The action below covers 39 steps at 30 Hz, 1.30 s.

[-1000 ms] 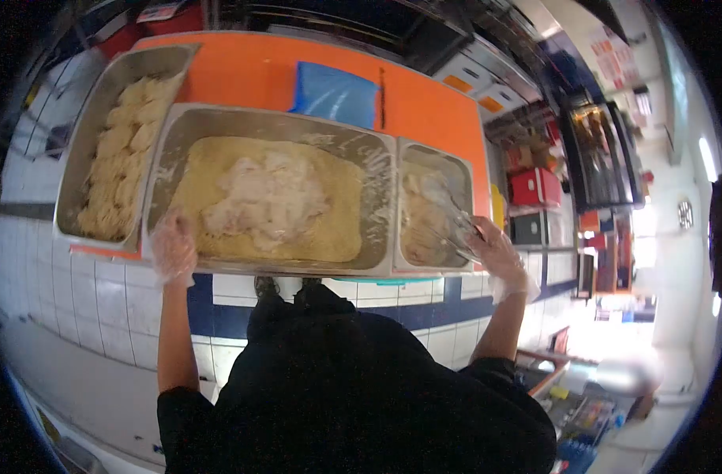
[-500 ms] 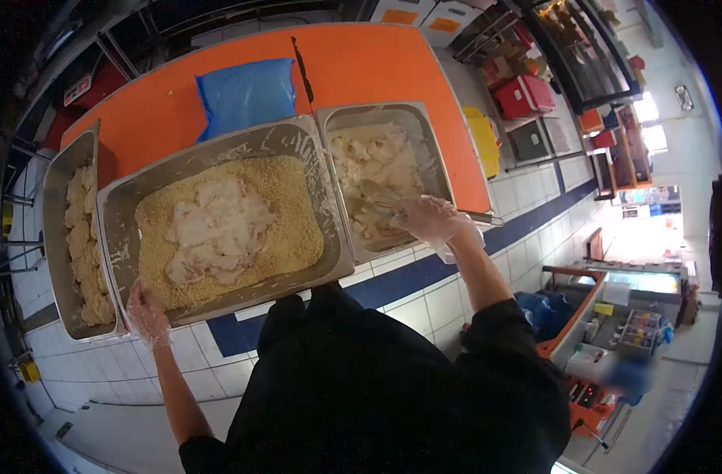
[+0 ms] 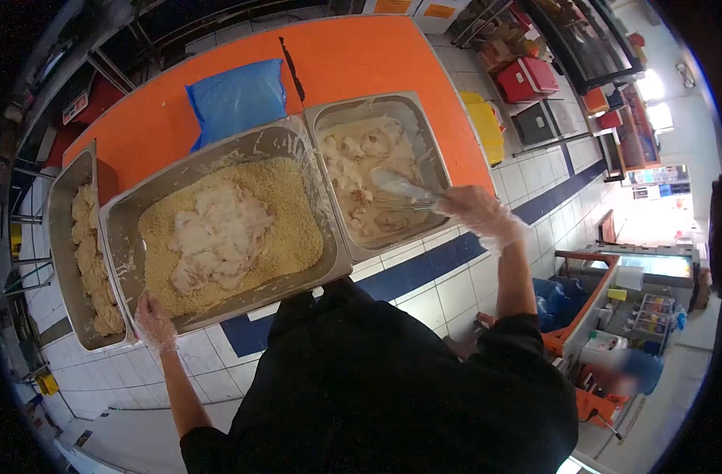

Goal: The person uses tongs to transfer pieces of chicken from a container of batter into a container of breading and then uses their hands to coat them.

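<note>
My right hand [image 3: 479, 212], in a clear plastic glove, is closed on a batter-coated whisk [image 3: 404, 188] with some thin wires showing. The whisk's head is over the right metal tray [image 3: 433, 150], which holds raw chicken pieces [image 3: 376, 142] in pale, wet batter. My left hand [image 3: 155, 324], also gloved, grips the near-left rim of the large middle tray [image 3: 329, 213]. In that tray, several batter-covered chicken pieces [image 3: 219, 237] lie heaped on beige crumbs [image 3: 298, 229].
On the left, a narrower tray [image 3: 61, 261] holds several crumb-coated pieces [image 3: 92, 268]. A blue plastic bag [image 3: 238, 99] lies on the orange table [image 3: 361, 59] behind the trays. Farther right are a yellow container [image 3: 481, 130] and a red cooler [image 3: 526, 79]. A tiled floor [image 3: 420, 312] runs below.
My right hand has drawn right and slightly down, and the whisk's head now shows higher above the batter. My left hand stays at the large tray's rim. The view has shifted slightly.
</note>
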Tool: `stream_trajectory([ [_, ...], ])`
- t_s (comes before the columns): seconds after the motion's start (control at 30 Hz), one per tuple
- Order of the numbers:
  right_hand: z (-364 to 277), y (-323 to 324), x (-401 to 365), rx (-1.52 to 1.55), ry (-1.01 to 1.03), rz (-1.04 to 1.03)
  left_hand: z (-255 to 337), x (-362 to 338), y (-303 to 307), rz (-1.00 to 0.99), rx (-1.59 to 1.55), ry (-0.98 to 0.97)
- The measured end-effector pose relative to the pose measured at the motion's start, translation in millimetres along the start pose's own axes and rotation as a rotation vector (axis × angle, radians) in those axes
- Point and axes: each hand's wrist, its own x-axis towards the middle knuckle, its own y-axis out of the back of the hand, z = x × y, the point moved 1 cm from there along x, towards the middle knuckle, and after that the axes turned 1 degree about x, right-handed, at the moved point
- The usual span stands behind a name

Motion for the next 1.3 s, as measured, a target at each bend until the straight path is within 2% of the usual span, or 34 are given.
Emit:
stream_trajectory([
  [0.03,-3,11,-3,0.232,-0.299,-0.061,-10,0,-3,0.025,0.009,-0.028],
  [0.07,-10,18,-4,0.232,-0.305,-0.059,-11,2,-4,0.047,0.018,-0.061],
  [0.17,-35,35,0,0.237,-0.576,-0.108,3,1,1,0.006,0.025,-0.012],
  [0.2,-45,42,5,0.233,-0.58,-0.107,5,2,3,0.003,0.02,-0.013],
  [0.27,-63,47,12,0.162,-0.598,-0.418,6,2,5,-0.052,0.036,-0.01],
  [0.3,-52,32,7,0.194,-0.374,-0.379,-2,2,0,-0.059,0.031,-0.011],
  [0.33,-52,31,11,0.192,-0.382,-0.381,-18,3,-6,-0.035,-0.019,0.012],
  [0.4,-57,25,28,-0.154,-0.25,-0.668,-23,3,-8,-0.012,-0.07,0.034],
  [0.47,-58,9,41,-0.178,-0.288,-0.678,-12,3,-3,-0.027,0.063,0.053],
  [0.53,-69,4,57,-0.361,-0.177,-0.844,-9,3,-4,-0.016,0.001,0.031],
  [0.57,-63,-8,55,-0.364,-0.171,-0.847,-6,2,-4,-0.007,-0.062,0.008],
  [0.63,-56,-31,53,-0.49,0.114,-0.67,6,0,0,-0.011,-0.012,0.054],
  [0.67,-56,-29,56,-0.495,0.124,-0.671,8,-1,3,-0.02,0.036,0.094],
  [0.73,-57,-20,60,-0.555,-0.009,-0.833,-7,0,-1,-0.003,0.042,0.058],
  [0.77,-51,-15,59,-0.558,-0.007,-0.835,-8,1,-3,0.006,0.044,0.012],
  [0.83,-25,6,48,-0.187,0.022,-0.654,-4,2,1,-0.028,0.034,0.056],
  [0.87,-12,13,43,-0.192,0.018,-0.655,-1,4,1,-0.06,0.026,0.097],
  [0.93,10,22,37,-0.001,-0.214,-0.523,-33,4,-10,-0.043,0.01,0.108],
  [0.97,8,28,38,-0.004,-0.222,-0.52,-38,3,-12,-0.027,0.002,0.116],
  [1.03,-6,48,38,-0.638,0.045,-0.667,-39,3,-11,-0.051,-0.026,0.116],
  [1.07,-20,56,38,-0.638,0.036,-0.666,-31,4,-8,-0.071,-0.048,0.125],
  [1.13,-49,62,35,-0.015,-0.557,-0.551,-4,4,2,-0.098,-0.044,0.125],
  [1.2,-57,59,34,0.002,-0.493,-0.49,2,3,2,-0.123,-0.036,0.126],
  [1.27,-62,54,38,-0.141,-0.261,-0.648,-2,1,-1,0.04,0.124,-0.064],
  [1.3,-66,49,42,-0.137,-0.264,-0.65,-6,2,-2,0.035,0.125,-0.066],
])
